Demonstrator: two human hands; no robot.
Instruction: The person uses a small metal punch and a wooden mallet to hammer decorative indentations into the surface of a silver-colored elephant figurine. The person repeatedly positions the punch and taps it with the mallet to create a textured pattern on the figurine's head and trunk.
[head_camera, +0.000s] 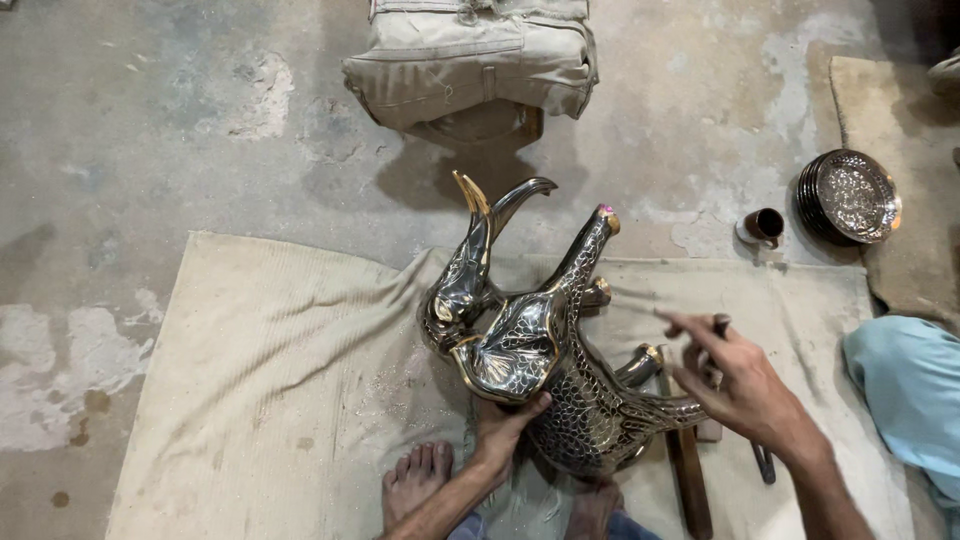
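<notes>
There is a single view, from the camera worn on the person's head, looking almost straight down at the floor. It sits close above the work: the left hand (503, 425) and right hand (735, 385) come in from the bottom edge, with the metal elephant figure (545, 370) just beyond the left fingertips (near the frame's middle). Farther past the fingers, the concrete floor (170, 120) fills the upper part of the frame.
</notes>
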